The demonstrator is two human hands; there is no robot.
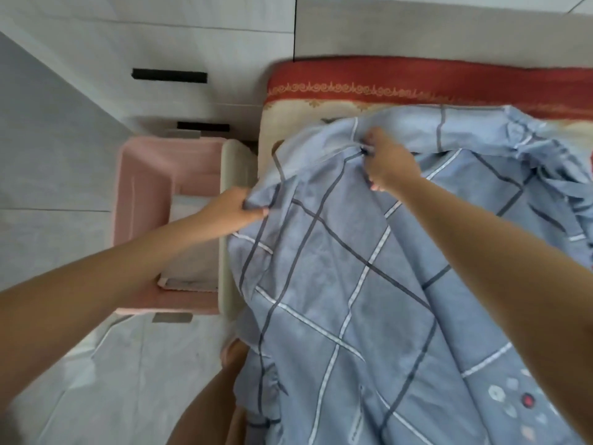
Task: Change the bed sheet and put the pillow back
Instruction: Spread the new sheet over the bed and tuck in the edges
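A blue bed sheet (359,277) with dark and white check lines lies bunched over the bed, covering most of it. Underneath shows a cream and red patterned mattress cover (401,86) along the far edge. My left hand (239,208) grips the sheet's left edge at the bed's side. My right hand (386,162) pinches a fold of the sheet farther in, near the far end. No pillow is in view.
A pink basket (146,175) with folded cloth inside stands on the floor against the bed's left side. White drawers with black handles (169,76) rise behind it. Grey tiled floor (128,374) lies to the left. My legs show at the bottom.
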